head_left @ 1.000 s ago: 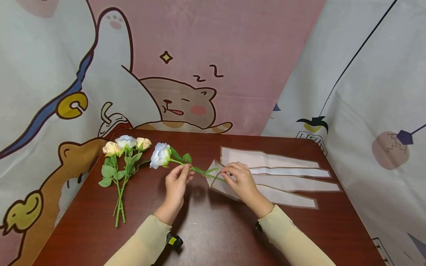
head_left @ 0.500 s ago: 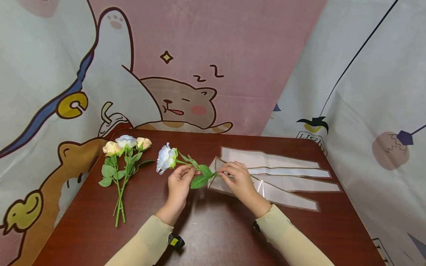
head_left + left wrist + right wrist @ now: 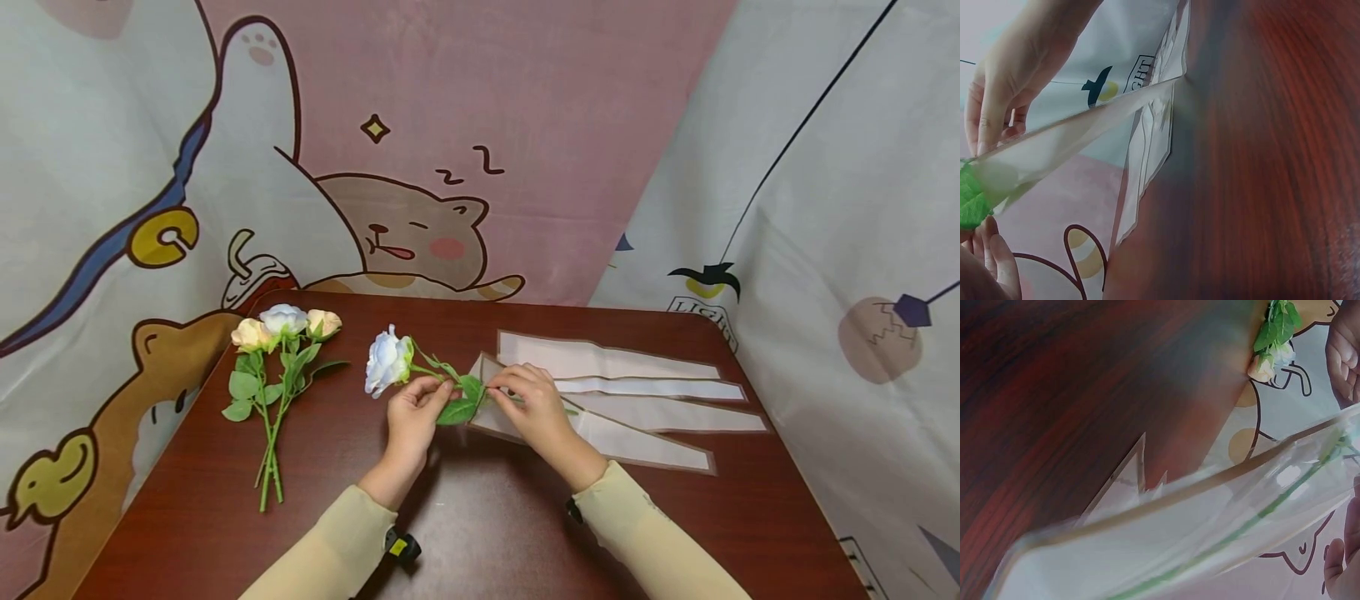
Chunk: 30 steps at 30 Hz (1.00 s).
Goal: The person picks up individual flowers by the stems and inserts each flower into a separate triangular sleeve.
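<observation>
My left hand (image 3: pixel 411 417) pinches the stem of a pale blue artificial rose (image 3: pixel 387 360) just under its bloom, which points left. The green leaves (image 3: pixel 465 400) sit at the mouth of a see-through flower sleeve (image 3: pixel 637 442) with white panels and brown edging. My right hand (image 3: pixel 534 407) pinches the sleeve's rim near those leaves and hides part of the opening. In the right wrist view the green stem (image 3: pixel 1272 505) runs lengthwise inside the sleeve. The left wrist view shows the sleeve (image 3: pixel 1060 140) raised at its mouth, slanting down toward the table.
Several more flat sleeves (image 3: pixel 600 358) lie fanned out on the brown table (image 3: pixel 450 533) at the right. On the left lie two cream roses (image 3: pixel 251 336) and a pale blue rose (image 3: pixel 283 319), stems toward me. A cartoon-printed cloth (image 3: pixel 525 100) hangs behind.
The rose has moved right, its stem sliding deeper into the sleeve, and its leaves now meet the mouth. My left hand has shifted right with it; my right hand stays at the rim.
</observation>
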Each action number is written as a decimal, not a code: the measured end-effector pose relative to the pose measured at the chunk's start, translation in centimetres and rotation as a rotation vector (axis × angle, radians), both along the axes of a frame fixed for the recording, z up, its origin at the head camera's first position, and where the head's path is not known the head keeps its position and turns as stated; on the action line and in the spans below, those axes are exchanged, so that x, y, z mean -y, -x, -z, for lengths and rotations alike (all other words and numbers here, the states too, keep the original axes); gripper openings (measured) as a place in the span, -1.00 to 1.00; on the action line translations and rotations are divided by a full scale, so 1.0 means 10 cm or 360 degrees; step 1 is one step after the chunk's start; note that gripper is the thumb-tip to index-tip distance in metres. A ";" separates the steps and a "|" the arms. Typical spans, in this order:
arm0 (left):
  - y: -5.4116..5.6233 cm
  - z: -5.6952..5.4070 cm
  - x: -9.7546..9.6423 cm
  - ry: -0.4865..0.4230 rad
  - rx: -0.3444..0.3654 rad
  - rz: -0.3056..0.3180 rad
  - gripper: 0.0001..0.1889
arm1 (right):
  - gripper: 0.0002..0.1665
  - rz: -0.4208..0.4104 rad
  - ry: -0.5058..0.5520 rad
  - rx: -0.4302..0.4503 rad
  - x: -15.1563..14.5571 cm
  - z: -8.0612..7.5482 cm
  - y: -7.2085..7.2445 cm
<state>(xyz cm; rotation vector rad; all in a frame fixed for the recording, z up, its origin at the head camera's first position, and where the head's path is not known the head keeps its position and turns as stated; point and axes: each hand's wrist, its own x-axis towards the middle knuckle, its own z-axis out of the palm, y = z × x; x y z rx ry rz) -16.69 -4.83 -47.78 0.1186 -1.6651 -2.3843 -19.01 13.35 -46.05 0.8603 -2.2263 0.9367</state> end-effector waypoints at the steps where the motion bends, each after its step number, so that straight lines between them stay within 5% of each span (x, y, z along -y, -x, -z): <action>1: 0.00 0.00 0.00 0.0023 0.0004 -0.0002 -0.80 | -0.91 -0.0004 0.0001 -0.0002 0.01 0.00 0.00; 8: 0.01 0.03 0.00 0.0157 0.0014 -0.0036 -0.80 | -0.90 -0.0021 0.0001 -0.0025 0.02 -0.02 0.00; 20: 0.01 0.02 0.05 0.0009 0.0075 -0.0038 -0.76 | -0.91 0.0012 -0.0033 0.0014 -0.03 -0.03 -0.01; 25: 0.00 0.01 0.05 -0.0001 0.0022 -0.0050 -0.82 | -0.91 0.0012 -0.0038 0.0031 -0.03 -0.03 -0.01; 30: 0.00 0.00 0.03 -0.0070 0.0098 -0.0006 -0.90 | -0.89 -0.0009 -0.0021 -0.0004 0.00 -0.02 0.00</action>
